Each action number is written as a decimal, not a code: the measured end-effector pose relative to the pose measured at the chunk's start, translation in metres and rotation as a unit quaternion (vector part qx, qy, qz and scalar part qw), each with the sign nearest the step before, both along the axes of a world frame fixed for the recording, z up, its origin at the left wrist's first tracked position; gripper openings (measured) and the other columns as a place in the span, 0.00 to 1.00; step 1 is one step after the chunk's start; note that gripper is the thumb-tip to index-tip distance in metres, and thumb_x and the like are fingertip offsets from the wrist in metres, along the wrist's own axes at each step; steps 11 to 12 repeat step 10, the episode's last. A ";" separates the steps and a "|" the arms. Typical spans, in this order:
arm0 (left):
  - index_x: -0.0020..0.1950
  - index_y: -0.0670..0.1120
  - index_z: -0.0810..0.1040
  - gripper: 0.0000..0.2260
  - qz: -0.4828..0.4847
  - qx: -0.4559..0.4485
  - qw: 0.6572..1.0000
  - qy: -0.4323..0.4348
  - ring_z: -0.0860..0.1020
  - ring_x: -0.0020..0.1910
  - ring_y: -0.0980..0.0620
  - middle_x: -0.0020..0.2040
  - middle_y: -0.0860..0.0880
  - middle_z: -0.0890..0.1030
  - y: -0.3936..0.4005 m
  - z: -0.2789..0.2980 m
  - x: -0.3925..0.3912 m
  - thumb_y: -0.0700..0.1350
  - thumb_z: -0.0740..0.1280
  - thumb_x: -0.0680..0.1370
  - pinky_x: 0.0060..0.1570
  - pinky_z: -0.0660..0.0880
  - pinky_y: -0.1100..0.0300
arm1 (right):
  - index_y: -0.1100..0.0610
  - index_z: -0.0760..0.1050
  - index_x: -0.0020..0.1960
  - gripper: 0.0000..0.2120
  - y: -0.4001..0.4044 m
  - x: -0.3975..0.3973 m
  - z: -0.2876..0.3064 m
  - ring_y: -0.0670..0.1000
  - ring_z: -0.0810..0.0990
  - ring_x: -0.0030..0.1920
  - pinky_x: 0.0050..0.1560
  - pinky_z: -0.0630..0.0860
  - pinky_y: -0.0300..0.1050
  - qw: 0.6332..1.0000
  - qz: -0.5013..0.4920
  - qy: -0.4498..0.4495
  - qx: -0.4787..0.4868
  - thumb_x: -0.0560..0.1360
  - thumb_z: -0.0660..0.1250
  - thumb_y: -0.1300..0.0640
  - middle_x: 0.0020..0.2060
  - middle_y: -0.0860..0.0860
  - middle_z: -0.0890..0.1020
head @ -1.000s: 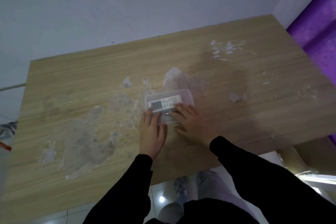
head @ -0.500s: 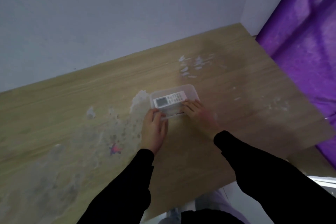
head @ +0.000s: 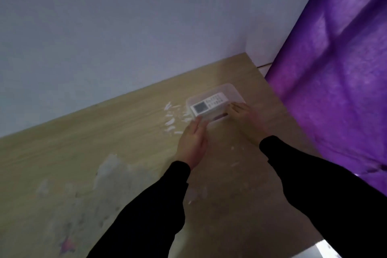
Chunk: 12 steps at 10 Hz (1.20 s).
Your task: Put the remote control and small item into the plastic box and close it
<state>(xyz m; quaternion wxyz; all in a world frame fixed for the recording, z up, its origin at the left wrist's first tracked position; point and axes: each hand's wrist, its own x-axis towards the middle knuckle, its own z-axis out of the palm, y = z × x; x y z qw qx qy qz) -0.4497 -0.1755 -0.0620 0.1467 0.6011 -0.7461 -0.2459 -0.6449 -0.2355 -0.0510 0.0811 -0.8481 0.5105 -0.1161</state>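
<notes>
A translucent plastic box [head: 235, 90] sits near the far right corner of the wooden table [head: 109, 140]. Inside it lies the white remote control [head: 209, 103], grey screen to the left, seen through the lid. A small pinkish thing [head: 219, 116] shows faintly at the box's near wall, too blurred to identify. My left hand [head: 192, 142] lies flat, fingers together, fingertips touching the box's near-left corner. My right hand [head: 245, 115] has its fingers over the near-right rim of the box.
A purple curtain [head: 335, 94] hangs close along the table's right edge. A pale wall [head: 125, 37] runs behind the far edge. White flakes [head: 171, 120] and worn patches [head: 113, 172] mark the tabletop left of the box. A small reddish mark [head: 67, 244] lies near left.
The box has slid from the table's middle toward the far right corner, with both hands moving along on it. The view has swung to the right, bringing the curtain closer.
</notes>
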 end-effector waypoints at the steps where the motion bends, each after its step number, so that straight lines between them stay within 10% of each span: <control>1: 0.75 0.45 0.61 0.26 -0.016 0.014 1.000 -0.023 0.62 0.74 0.40 0.78 0.41 0.58 -0.035 -0.002 -0.023 0.38 0.60 0.76 0.72 0.63 0.49 | 0.62 0.77 0.45 0.06 -0.029 -0.021 -0.002 0.61 0.82 0.51 0.51 0.78 0.53 1.000 -0.022 0.007 -0.002 0.70 0.63 0.63 0.48 0.62 0.84; 3: 0.77 0.47 0.52 0.32 -0.042 0.054 0.992 -0.107 0.58 0.76 0.39 0.80 0.44 0.49 -0.103 0.000 -0.052 0.41 0.62 0.76 0.72 0.62 0.46 | 0.59 0.69 0.63 0.16 -0.075 -0.042 0.000 0.61 0.67 0.67 0.65 0.65 0.57 0.993 -0.075 0.087 0.017 0.79 0.51 0.59 0.66 0.61 0.71; 7: 0.78 0.46 0.43 0.37 -0.060 0.108 0.984 -0.126 0.55 0.77 0.41 0.80 0.46 0.40 -0.153 0.008 -0.055 0.41 0.63 0.76 0.72 0.62 0.44 | 0.59 0.44 0.75 0.33 -0.102 -0.027 -0.011 0.62 0.51 0.75 0.73 0.53 0.59 0.970 -0.152 0.053 0.182 0.76 0.58 0.57 0.76 0.61 0.47; 12: 0.77 0.45 0.46 0.33 -0.058 0.097 0.989 -0.095 0.57 0.77 0.42 0.78 0.40 0.54 -0.116 0.032 -0.001 0.48 0.61 0.79 0.73 0.60 0.49 | 0.59 0.51 0.74 0.34 -0.054 0.007 -0.011 0.60 0.53 0.75 0.71 0.55 0.62 0.988 -0.113 0.014 0.107 0.72 0.62 0.60 0.74 0.61 0.57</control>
